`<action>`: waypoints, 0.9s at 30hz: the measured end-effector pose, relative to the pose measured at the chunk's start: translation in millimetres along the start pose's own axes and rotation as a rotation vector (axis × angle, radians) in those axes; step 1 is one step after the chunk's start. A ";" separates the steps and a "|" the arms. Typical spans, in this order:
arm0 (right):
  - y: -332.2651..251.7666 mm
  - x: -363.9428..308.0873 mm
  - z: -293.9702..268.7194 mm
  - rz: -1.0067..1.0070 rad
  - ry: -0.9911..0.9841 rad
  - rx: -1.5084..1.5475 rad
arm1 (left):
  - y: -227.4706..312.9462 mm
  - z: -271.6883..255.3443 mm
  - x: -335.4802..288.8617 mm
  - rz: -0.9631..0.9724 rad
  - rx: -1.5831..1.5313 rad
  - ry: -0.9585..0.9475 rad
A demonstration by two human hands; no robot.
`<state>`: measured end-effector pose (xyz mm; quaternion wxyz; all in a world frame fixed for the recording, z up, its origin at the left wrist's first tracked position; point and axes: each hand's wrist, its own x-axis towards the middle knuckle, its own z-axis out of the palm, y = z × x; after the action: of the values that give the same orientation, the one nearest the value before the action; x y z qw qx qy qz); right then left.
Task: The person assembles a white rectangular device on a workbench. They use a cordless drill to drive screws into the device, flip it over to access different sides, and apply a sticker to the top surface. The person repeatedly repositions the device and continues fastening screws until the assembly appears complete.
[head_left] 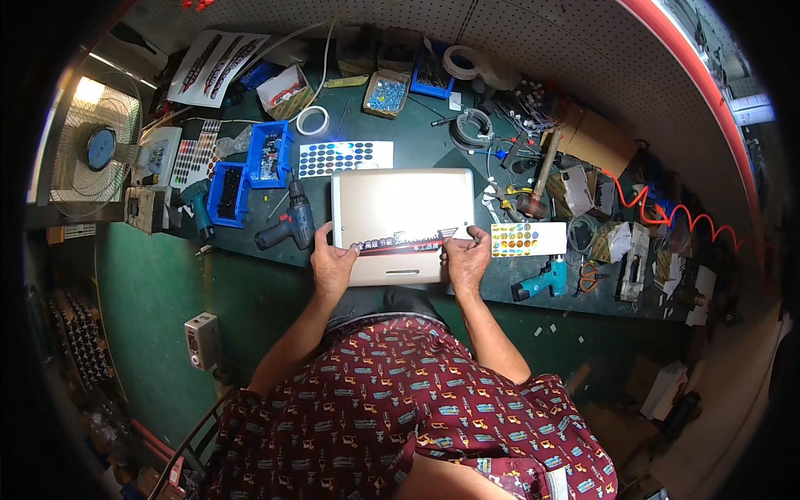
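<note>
A beige, box-like metal cover [387, 200] with rounded corners lies at the bench's front edge, bright glare across its face. Near its lower edge is a small slot. Across the lower part runs a red and black decal strip [404, 247] with printed characters. My left hand [332, 265] is at the cover's left edge, thumb and finger closed at the strip's left end. At the strip's right end my right hand [467, 260] pinches with thumb and forefinger. Whether the strip lies fully flat on the cover, I cannot tell.
A dark blue drill [289, 221] lies left of the cover, near blue parts bins [269, 154]. To the right are a sheet of gold round stickers [528, 239], a teal electric screwdriver [546, 279], orange-handled scissors [590, 277] and a hammer [540, 179]. A fan [100, 148] stands far left.
</note>
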<state>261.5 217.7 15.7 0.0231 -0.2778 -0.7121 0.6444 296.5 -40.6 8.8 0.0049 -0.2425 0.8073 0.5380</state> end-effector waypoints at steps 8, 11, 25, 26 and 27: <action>0.5 1.7 1.2 -0.021 0.008 -0.061 | -1.6 1.9 -0.3 0.029 0.063 0.011; -7.1 3.3 1.5 -0.022 0.002 -0.150 | -2.8 0.4 1.7 0.025 0.106 0.009; 17.5 31.5 -19.1 -0.380 0.025 -0.618 | -28.8 1.2 21.3 -0.075 0.184 -0.036; 33.5 41.6 -23.6 -0.295 -0.042 -0.541 | -31.7 2.9 23.2 -0.082 0.193 -0.074; 36.2 43.9 -23.8 -0.285 -0.072 -0.537 | -44.3 3.3 30.0 -0.112 0.076 -0.146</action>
<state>246.9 258.5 -28.2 0.0138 -0.1483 -0.8891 0.4328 286.8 -62.8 -39.0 0.1030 -0.2473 0.8098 0.5220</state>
